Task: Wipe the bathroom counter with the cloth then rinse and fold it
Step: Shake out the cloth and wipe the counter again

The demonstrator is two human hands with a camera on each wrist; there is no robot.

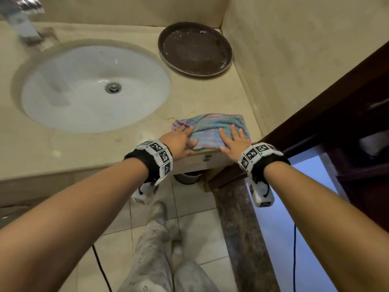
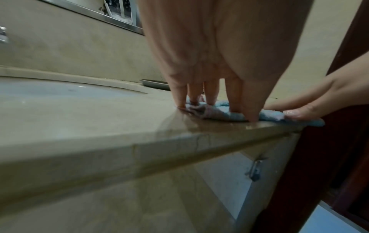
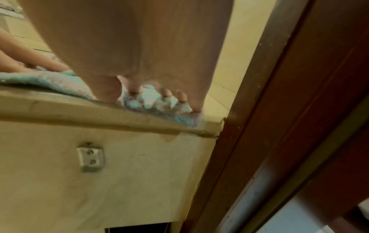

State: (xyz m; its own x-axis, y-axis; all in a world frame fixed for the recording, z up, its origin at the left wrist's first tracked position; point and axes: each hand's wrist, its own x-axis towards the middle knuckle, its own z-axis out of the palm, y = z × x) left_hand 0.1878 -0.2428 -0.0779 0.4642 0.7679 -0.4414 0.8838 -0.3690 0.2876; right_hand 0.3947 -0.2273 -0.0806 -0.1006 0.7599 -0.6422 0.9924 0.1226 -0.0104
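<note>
A striped blue-and-pink cloth [image 1: 212, 126] lies folded on the beige counter [image 1: 105, 148], at its front right corner by the wall. My left hand [image 1: 185, 137] presses on the cloth's left part with straight fingers. My right hand [image 1: 232, 138] lies flat on its right part, fingers spread. In the left wrist view the left hand [image 2: 209, 97] has its fingertips down on the cloth [image 2: 231, 115], and the right hand [image 2: 299, 112] touches it from the right. In the right wrist view the right hand [image 3: 151, 91] pushes its fingertips into the cloth [image 3: 52, 82] at the counter's edge.
A white oval sink [image 1: 84, 95] with a chrome faucet [image 1: 23, 24] fills the counter's left half. A dark round plate [image 1: 195, 49] sits in the back right corner. A dark wooden door frame [image 1: 336, 106] stands close on the right. Below are a tiled floor and my legs.
</note>
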